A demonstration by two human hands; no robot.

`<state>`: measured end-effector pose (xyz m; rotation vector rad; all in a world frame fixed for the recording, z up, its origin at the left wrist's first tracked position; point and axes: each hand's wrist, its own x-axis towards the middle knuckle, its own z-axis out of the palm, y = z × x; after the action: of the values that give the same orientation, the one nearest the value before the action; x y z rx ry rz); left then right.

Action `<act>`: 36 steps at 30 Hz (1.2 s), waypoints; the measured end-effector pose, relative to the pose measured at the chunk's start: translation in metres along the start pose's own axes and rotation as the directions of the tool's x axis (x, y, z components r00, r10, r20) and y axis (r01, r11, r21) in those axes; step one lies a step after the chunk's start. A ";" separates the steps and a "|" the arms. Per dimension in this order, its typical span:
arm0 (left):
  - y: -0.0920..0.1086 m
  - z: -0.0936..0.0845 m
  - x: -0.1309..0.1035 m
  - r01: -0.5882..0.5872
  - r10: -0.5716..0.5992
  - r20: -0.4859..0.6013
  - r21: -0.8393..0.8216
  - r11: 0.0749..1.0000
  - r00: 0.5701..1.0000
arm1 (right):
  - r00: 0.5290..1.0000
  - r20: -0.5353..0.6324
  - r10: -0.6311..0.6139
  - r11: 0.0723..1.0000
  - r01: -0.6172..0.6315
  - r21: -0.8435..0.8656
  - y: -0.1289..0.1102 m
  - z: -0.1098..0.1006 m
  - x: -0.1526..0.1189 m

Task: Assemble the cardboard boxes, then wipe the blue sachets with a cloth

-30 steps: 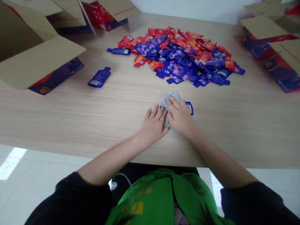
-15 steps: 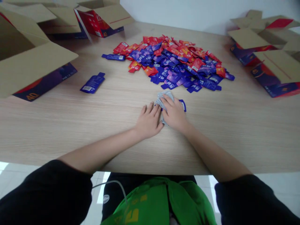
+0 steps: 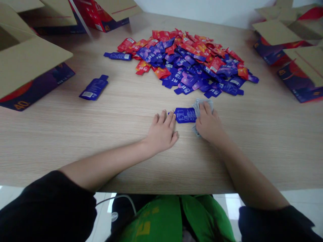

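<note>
A blue pouch point(image 3: 185, 115) lies flat on the wooden table point(image 3: 121, 124), its narrow spout end pointing left. My left hand point(image 3: 162, 131) rests on the table with its fingers spread, and the fingertips press on the spout end. Bunched under my right hand point(image 3: 209, 122) is a grey-blue cloth point(image 3: 197, 105), which covers the right end of the pouch. Beyond my hands lies a heap of red and blue pouches point(image 3: 186, 64).
Two blue pouches lie apart on the left, one nearer point(image 3: 94, 88) and one farther point(image 3: 118, 56). Open cardboard boxes stand at the left point(image 3: 32, 64) and the right point(image 3: 304, 62). The table's front edge runs below my forearms.
My right hand has slid to the right with the cloth, uncovering most of the blue pouch. My left hand has hardly moved. The view has shifted slightly.
</note>
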<state>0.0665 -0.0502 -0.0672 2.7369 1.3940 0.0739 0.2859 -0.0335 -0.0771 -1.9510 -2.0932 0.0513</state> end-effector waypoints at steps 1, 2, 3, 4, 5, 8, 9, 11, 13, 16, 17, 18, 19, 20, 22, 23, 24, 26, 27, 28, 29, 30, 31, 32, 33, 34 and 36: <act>0.000 0.000 0.000 0.001 -0.001 -0.001 0.001 1.000 1.000 | 1.000 -0.019 0.001 1.000 -0.001 0.012 0.006 -0.002 0.002; 0.000 0.000 -0.001 0.001 -0.001 -0.004 0.003 1.000 1.000 | 0.999 -0.041 0.000 1.000 0.001 0.022 0.010 -0.004 0.004; 0.000 0.000 -0.001 0.001 -0.001 -0.006 0.004 1.000 1.000 | 0.998 -0.065 -0.002 1.000 0.004 0.028 0.012 -0.007 0.005; 0.000 0.000 -0.001 0.000 0.000 -0.008 0.006 1.000 1.000 | 0.996 -0.090 -0.006 0.999 0.009 0.032 0.011 -0.011 0.006; 0.000 0.000 -0.001 -0.002 0.002 -0.010 0.007 1.000 1.000 | 0.994 -0.112 -0.015 0.999 0.019 0.035 0.008 -0.015 0.006; 0.002 -0.002 -0.001 -0.005 0.005 -0.009 0.013 1.000 1.000 | 0.989 -0.128 -0.079 0.995 0.087 0.056 -0.014 -0.022 0.002; 0.002 -0.003 -0.001 -0.005 0.005 -0.008 0.014 1.000 1.000 | 0.988 -0.116 -0.107 0.991 0.115 0.067 -0.023 -0.021 0.000; 0.003 -0.004 0.000 -0.005 0.005 -0.003 0.014 1.000 1.000 | 0.982 -0.059 -0.177 0.980 0.181 0.077 -0.040 -0.016 -0.004; 0.004 -0.005 0.000 -0.001 0.001 0.005 0.010 1.000 1.000 | 0.972 0.007 -0.235 0.970 0.234 0.071 -0.052 -0.009 -0.006; 0.004 -0.006 0.001 0.002 -0.002 0.010 0.003 1.000 1.000 | 0.965 0.071 -0.252 0.967 0.250 0.040 -0.058 -0.003 -0.006; 0.004 -0.005 0.001 0.004 -0.004 0.011 0.003 1.000 1.000 | 0.967 0.078 -0.241 0.970 0.240 0.025 -0.057 -0.004 -0.006; 0.004 -0.005 0.000 0.007 -0.007 0.014 0.005 1.000 1.000 | 0.970 0.084 -0.226 0.974 0.226 0.007 -0.055 -0.005 -0.006; 0.004 -0.005 0.000 0.010 -0.010 0.018 0.009 1.000 1.000 | 0.975 0.086 -0.203 0.979 0.205 -0.014 -0.052 -0.007 -0.006; 0.004 -0.005 0.000 0.014 -0.014 0.022 0.013 1.000 1.000 | 0.981 0.087 -0.174 0.983 0.178 -0.037 -0.049 -0.009 -0.006; 0.004 -0.005 0.000 0.020 -0.021 0.029 0.021 1.000 0.999 | 0.992 0.094 -0.087 0.992 0.095 -0.086 -0.040 -0.013 -0.006; 0.004 -0.005 0.000 0.023 -0.024 0.032 0.026 0.999 0.999 | 0.994 0.106 -0.032 0.993 0.044 -0.108 -0.035 -0.015 -0.006; 0.004 -0.005 0.000 0.025 -0.026 0.035 0.030 0.999 0.999 | 0.992 0.124 0.022 0.992 -0.005 -0.129 -0.029 -0.017 -0.006; 0.004 -0.005 0.000 0.029 -0.030 0.041 0.040 0.999 0.999 | 0.980 0.171 0.103 0.983 -0.075 -0.166 -0.018 -0.022 -0.004; 0.004 -0.005 -0.001 0.027 -0.029 0.044 0.045 0.999 0.999 | 0.973 0.195 0.120 0.980 -0.085 -0.179 -0.013 -0.024 -0.004; 0.003 -0.005 -0.001 0.026 -0.029 0.046 0.048 0.999 0.999 | 0.969 0.215 0.122 0.979 -0.082 -0.186 -0.009 -0.026 -0.003; 0.003 -0.004 -0.001 0.026 -0.028 0.046 0.050 0.998 0.999 | 0.966 0.229 0.116 0.979 -0.073 -0.189 -0.006 -0.029 -0.002; 0.003 -0.004 -0.001 0.026 -0.028 0.045 0.051 0.998 0.999 | 0.966 0.234 0.109 0.980 -0.065 -0.186 -0.004 -0.032 0.000; 0.003 -0.004 -0.001 0.027 -0.029 0.043 0.051 0.998 0.999 | 0.969 0.224 0.102 0.982 -0.062 -0.178 -0.003 -0.035 0.001; 0.003 -0.003 -0.001 0.028 -0.030 0.041 0.051 0.998 0.999 | 0.976 0.197 0.096 0.984 -0.063 -0.166 -0.003 -0.038 0.002; 0.003 -0.003 -0.001 0.027 -0.029 0.039 0.051 0.998 0.999 | 0.984 0.156 0.087 0.986 -0.063 -0.151 -0.005 -0.040 0.002; 0.002 -0.003 -0.001 0.026 -0.027 0.038 0.051 0.998 0.999 | 0.992 0.107 0.065 0.990 -0.051 -0.132 -0.008 -0.041 0.003; 0.002 -0.002 -0.001 0.017 -0.019 0.035 0.050 0.999 0.999 | 1.000 0.019 -0.011 0.996 0.013 -0.086 -0.018 -0.040 0.003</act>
<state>0.0676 -0.0519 -0.0647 2.7503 1.4304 -0.0105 0.2774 -0.0384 -0.0339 -1.9938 -2.1521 -0.0242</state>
